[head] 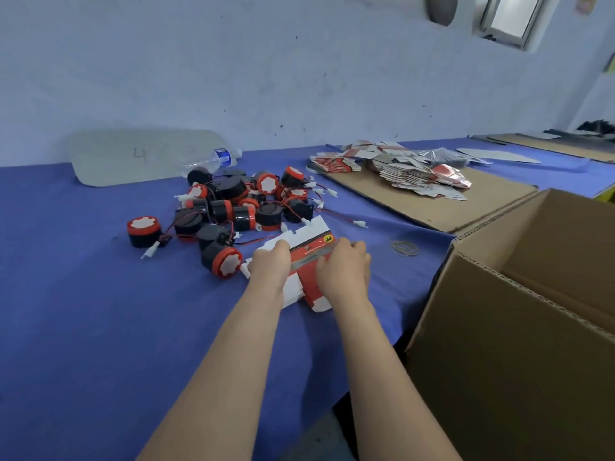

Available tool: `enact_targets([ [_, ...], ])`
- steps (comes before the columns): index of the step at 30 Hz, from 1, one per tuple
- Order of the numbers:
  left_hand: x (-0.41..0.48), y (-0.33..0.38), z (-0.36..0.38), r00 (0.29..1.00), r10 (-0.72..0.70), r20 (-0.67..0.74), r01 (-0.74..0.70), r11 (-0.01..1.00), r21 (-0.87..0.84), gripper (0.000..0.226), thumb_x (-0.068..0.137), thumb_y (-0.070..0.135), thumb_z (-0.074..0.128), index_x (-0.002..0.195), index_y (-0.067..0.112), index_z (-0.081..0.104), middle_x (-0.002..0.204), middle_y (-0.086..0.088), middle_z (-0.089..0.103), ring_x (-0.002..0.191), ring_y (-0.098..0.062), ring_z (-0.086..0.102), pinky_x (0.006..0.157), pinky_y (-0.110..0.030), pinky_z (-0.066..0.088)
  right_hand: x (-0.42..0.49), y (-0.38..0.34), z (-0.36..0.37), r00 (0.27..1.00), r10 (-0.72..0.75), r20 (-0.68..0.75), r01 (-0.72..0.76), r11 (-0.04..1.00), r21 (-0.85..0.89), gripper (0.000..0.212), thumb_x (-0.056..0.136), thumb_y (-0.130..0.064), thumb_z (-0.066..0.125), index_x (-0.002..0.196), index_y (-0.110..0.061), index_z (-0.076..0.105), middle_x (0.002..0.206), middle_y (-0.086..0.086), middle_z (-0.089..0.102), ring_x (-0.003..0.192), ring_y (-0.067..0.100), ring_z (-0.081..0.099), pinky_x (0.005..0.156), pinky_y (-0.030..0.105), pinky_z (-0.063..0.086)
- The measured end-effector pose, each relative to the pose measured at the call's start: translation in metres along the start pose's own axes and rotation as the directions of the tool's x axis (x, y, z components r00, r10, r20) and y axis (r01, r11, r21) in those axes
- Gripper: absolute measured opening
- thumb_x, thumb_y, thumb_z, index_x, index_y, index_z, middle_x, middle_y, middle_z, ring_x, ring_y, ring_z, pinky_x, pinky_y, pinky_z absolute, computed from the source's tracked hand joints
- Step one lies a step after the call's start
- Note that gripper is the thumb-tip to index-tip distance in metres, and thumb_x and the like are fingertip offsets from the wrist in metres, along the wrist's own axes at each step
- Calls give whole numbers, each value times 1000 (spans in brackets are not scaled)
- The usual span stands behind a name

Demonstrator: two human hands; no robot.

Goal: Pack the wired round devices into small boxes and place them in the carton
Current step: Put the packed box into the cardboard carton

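A flat, unfolded red-and-white small box [307, 246] lies on the blue table cloth [83, 277] in front of me. My left hand [269, 261] grips its left side and my right hand [344, 266] grips its right side, fingers curled over the card. Just beyond lies a pile of several black round devices [233, 207] with red caps and red-black wires. One device [222, 257] sits right beside my left hand, another [143, 231] stands apart to the left. The open brown carton [519, 327] stands at the right.
A heap of flat small boxes [412, 176] rests on a cardboard sheet [432, 207] at the back right. Rubber bands [404, 248] lie near the carton. A plastic water bottle [213, 159] and a pale board [139, 158] lie by the wall.
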State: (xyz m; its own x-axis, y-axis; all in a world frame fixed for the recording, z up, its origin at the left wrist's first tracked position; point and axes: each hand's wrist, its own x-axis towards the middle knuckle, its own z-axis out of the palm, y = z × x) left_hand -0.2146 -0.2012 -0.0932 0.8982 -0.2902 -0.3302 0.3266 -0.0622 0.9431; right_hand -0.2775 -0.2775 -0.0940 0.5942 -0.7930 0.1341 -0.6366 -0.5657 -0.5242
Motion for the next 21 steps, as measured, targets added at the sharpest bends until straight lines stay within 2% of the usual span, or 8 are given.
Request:
enact_targets([
  [2, -1, 3, -1, 1000, -5, -15, 5, 1000, -21, 33, 92, 25, 48, 116, 5, 58, 116, -17, 62, 96, -33, 64, 63, -33, 52, 1, 0, 1, 999, 31, 39, -31, 999, 15, 34, 97, -24, 44, 127, -8, 44, 133, 13, 40, 120, 31, 39, 98, 37, 36],
  [6, -2, 11, -2, 996, 49, -79, -50, 999, -18, 46, 89, 31, 46, 128, 6, 50, 130, -18, 55, 114, -36, 56, 95, -51, 49, -1, 3, 1, 996, 66, 55, -69, 996, 60, 43, 97, -33, 45, 132, -8, 40, 139, 12, 38, 128, 32, 33, 105, 42, 32],
  [9, -8, 18, 1, 981, 155, -112, -164, 984, -74, 48, 91, 29, 46, 131, 4, 46, 128, -16, 56, 114, -36, 56, 96, -52, 47, -2, 2, -5, 994, 36, -101, -13, 975, 222, 44, 96, -31, 49, 132, -8, 41, 136, 12, 43, 127, 31, 38, 102, 39, 32],
  [12, -15, 34, -3, 905, 378, -195, -403, 908, -112, 21, 93, 20, 43, 83, 3, 51, 80, -8, 54, 72, -23, 50, 72, -37, 42, -6, -12, -16, 960, -27, -277, 174, 836, 521, 45, 94, -22, 53, 136, -11, 38, 134, 6, 48, 123, 24, 45, 95, 30, 37],
  [14, -18, 49, -14, 831, 493, -257, -520, 853, -47, 29, 95, 23, 41, 71, 7, 42, 70, -8, 46, 65, -22, 41, 65, -37, 35, -8, -29, -21, 936, -72, -346, 279, 751, 598, 49, 95, -24, 51, 141, -16, 37, 135, 2, 51, 122, 20, 48, 99, 33, 40],
  [17, -10, 63, -37, 775, 537, -333, -569, 822, -1, 36, 96, 35, 43, 88, 0, 49, 99, -24, 55, 84, -30, 54, 67, -37, 45, -10, -60, -16, 930, -128, -346, 338, 668, 663, 43, 97, -32, 47, 139, -21, 43, 129, 0, 58, 119, 18, 52, 100, 36, 41],
  [19, -4, 67, -58, 776, 494, -392, -564, 821, -83, 33, 94, 41, 50, 99, 9, 42, 110, -12, 50, 85, -12, 54, 58, -15, 41, -13, -84, -4, 934, -168, -314, 349, 612, 709, 38, 99, -35, 44, 134, -21, 46, 127, 1, 60, 116, 19, 54, 98, 36, 42],
  [21, 1, 66, -82, 763, 477, -436, -582, 801, -141, 35, 92, 41, 55, 104, 17, 33, 114, 0, 51, 86, -1, 54, 63, -12, 42, -19, -109, 15, 931, -245, -269, 363, 563, 742, 36, 100, -37, 41, 130, -19, 47, 120, 1, 62, 109, 17, 57, 94, 30, 44],
])
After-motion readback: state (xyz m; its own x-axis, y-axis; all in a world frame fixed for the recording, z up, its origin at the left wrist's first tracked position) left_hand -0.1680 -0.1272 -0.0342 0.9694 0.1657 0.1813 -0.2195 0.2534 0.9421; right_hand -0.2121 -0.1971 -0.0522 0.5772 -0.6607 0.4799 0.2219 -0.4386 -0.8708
